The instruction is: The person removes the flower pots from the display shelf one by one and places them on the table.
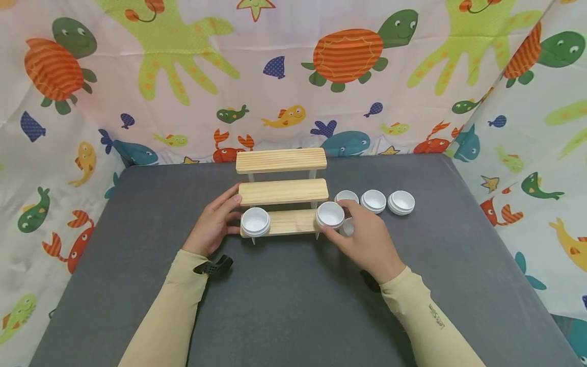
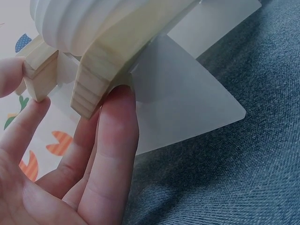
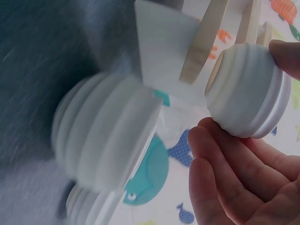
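A three-tier rack with pale wooden shelves (image 1: 284, 192) and translucent side panels (image 2: 187, 98) stands at the table's centre. My left hand (image 1: 208, 227) grips its left end, thumb at the middle shelf and fingers against the lowest one; in the left wrist view that hand (image 2: 70, 164) pinches the wood. One white bowl (image 1: 255, 222) sits at the lowest shelf's left end. Between thumb and fingers, my right hand (image 1: 369, 239) holds another ribbed white bowl (image 1: 330, 215) over that shelf's right end. The right wrist view shows this bowl's (image 3: 248, 91) underside partly exposed.
Right of the rack, white bowls (image 1: 373, 201) stand in a row on the grey table (image 1: 275, 306), with one more (image 1: 347, 227) partly hidden by my right hand. A patterned sea-animal curtain (image 1: 284, 61) hangs behind and at both sides.
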The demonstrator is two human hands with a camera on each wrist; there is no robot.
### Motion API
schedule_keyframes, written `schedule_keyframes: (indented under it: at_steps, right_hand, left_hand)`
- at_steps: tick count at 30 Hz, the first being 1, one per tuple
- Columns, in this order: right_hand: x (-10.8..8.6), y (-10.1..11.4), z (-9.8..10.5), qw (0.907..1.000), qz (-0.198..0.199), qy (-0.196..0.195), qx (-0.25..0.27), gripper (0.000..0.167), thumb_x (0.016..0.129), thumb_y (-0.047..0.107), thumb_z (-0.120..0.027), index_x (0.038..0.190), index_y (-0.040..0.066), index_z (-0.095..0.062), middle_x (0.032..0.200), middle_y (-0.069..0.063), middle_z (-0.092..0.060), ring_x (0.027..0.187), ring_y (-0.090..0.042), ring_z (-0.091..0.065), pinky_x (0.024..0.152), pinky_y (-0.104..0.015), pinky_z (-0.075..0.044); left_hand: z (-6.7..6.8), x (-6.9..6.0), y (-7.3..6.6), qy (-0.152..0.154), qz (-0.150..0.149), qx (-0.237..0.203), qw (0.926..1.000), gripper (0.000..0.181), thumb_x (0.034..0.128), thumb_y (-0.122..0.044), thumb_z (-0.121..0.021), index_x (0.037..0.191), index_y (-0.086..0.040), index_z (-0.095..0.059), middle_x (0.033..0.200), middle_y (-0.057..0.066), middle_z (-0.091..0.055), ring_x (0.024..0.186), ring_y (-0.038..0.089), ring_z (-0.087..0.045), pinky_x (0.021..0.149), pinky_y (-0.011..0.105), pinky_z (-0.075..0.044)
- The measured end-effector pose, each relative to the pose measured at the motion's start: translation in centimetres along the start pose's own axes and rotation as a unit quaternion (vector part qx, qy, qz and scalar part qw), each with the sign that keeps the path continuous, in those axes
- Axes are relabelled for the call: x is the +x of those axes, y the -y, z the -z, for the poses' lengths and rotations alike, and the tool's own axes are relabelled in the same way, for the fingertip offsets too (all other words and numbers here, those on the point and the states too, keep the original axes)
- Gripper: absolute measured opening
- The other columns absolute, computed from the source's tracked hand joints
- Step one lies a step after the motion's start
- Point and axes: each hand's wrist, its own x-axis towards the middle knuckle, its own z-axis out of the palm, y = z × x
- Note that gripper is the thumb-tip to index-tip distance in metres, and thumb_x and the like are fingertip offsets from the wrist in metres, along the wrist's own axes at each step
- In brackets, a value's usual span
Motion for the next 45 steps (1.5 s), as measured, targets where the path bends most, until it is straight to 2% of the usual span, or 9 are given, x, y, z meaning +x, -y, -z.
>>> schedule_keyframes:
  at_steps: [6,11,22,30,35,45]
  right_hand:
    - [-0.7,-1.4,1.1,0.9990,-0.044,-0.011,-0.006,0.060,0.088,0.038,-0.090,0.134,0.007,-0.067,0.119,-0.013,-0.077,0.108,-0.031,-0.074,0.093,-0.054,-0.060]
    - [-1.4,-2.6,1.8,0.9973,-0.067,-0.021,-0.021,0.063,0.088,0.039,-0.091,0.136,0.006,-0.066,0.120,-0.015,-0.077,0.106,-0.033,-0.074,0.089,-0.054,-0.060]
    - [-2.9,-5.4,2.9,0.9944,-0.087,-0.052,-0.030,0.057,0.090,0.038,-0.089,0.132,0.006,-0.067,0.112,-0.015,-0.078,0.100,-0.033,-0.073,0.084,-0.052,-0.055]
    - [-3.6,-6.5,3.5,0.9921,-0.109,-0.057,-0.026,0.056,0.090,0.042,-0.088,0.131,0.009,-0.068,0.109,-0.015,-0.078,0.097,-0.032,-0.072,0.081,-0.048,-0.052]
    - [-3.8,-6.9,3.7,0.9904,-0.123,-0.057,-0.028,0.058,0.091,0.043,-0.087,0.133,0.008,-0.067,0.110,-0.017,-0.079,0.100,-0.034,-0.073,0.082,-0.049,-0.052]
    - [-4.0,-7.6,3.7,0.9902,-0.120,-0.067,-0.024,0.057,0.090,0.041,-0.088,0.132,0.007,-0.067,0.111,-0.019,-0.079,0.102,-0.036,-0.074,0.084,-0.053,-0.052]
  left_hand:
    - [0.1,-0.1,0.0,0.001,0.000,-0.004,1.0000,0.060,0.1074,-0.054,-0.064,0.164,-0.042,-0.045,0.145,0.010,-0.059,0.109,0.022,-0.070,0.077,0.041,-0.066]
    - [0.1,-0.1,0.0,0.003,0.003,-0.007,1.0000,0.060,0.1068,-0.054,-0.065,0.163,-0.043,-0.046,0.147,0.009,-0.059,0.110,0.022,-0.071,0.078,0.041,-0.066]
    - [0.1,0.0,0.1,0.004,-0.002,-0.010,0.9999,0.060,0.1066,-0.054,-0.065,0.162,-0.044,-0.047,0.146,0.009,-0.060,0.109,0.021,-0.072,0.078,0.042,-0.067]
    - [0.1,0.0,0.2,0.002,0.000,-0.008,1.0000,0.060,0.1067,-0.054,-0.065,0.163,-0.044,-0.047,0.151,0.010,-0.058,0.108,0.021,-0.070,0.077,0.040,-0.066]
    - [0.1,0.0,0.2,0.002,0.001,-0.009,1.0000,0.060,0.1068,-0.053,-0.065,0.163,-0.044,-0.046,0.154,0.011,-0.057,0.107,0.020,-0.070,0.076,0.039,-0.066]
    - [0.1,-0.1,0.0,-0.004,0.004,-0.004,1.0000,0.061,0.1061,-0.054,-0.066,0.163,-0.044,-0.046,0.156,0.010,-0.056,0.106,0.020,-0.069,0.076,0.038,-0.066]
